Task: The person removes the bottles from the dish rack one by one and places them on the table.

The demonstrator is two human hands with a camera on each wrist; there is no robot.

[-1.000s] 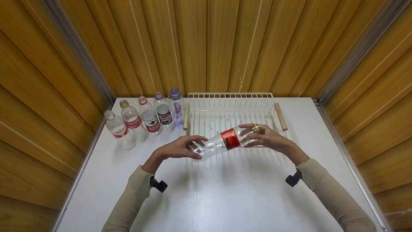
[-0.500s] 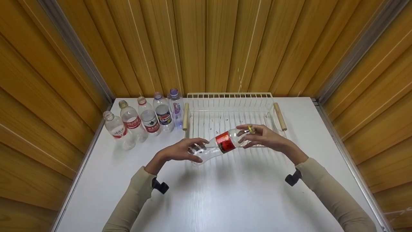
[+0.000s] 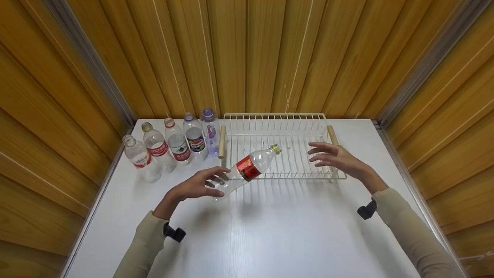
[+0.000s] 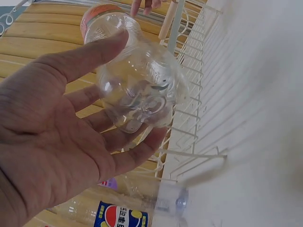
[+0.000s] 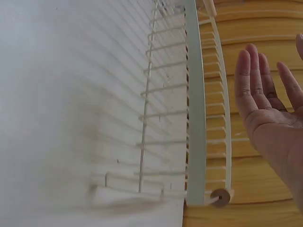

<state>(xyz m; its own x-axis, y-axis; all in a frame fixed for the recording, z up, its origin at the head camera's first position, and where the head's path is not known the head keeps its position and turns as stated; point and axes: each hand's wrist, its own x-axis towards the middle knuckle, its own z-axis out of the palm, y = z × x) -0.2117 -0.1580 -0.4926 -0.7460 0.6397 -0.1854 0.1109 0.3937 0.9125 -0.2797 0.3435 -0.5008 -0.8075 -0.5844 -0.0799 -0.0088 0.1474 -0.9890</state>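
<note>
My left hand [image 3: 197, 185] grips a clear plastic bottle [image 3: 262, 159] around its base in the head view. The bottle has a red label and a yellow ring at its uncapped neck, and it tilts with the neck up and to the right, in front of the wire rack. Up close in the left wrist view, the thumb and fingers of the left hand [image 4: 71, 109] curl about the bottle's clear bottom [image 4: 147, 99]. Apart from the bottle, my right hand [image 3: 337, 158] hovers over the rack's right side with its fingers extended and nothing in them.
A white wire rack [image 3: 285, 175] with a left wooden handle [image 3: 222, 142] and a right wooden handle [image 3: 332, 135] stands at the back of the white table [image 3: 270, 239]. Several uncapped bottles line up left of it, among them a purple-necked bottle [image 3: 210, 133]. Slatted wooden walls surround the table.
The right hand has let go of the bottle's neck and moved off to the right. The left hand has carried the bottle left and a little toward me.
</note>
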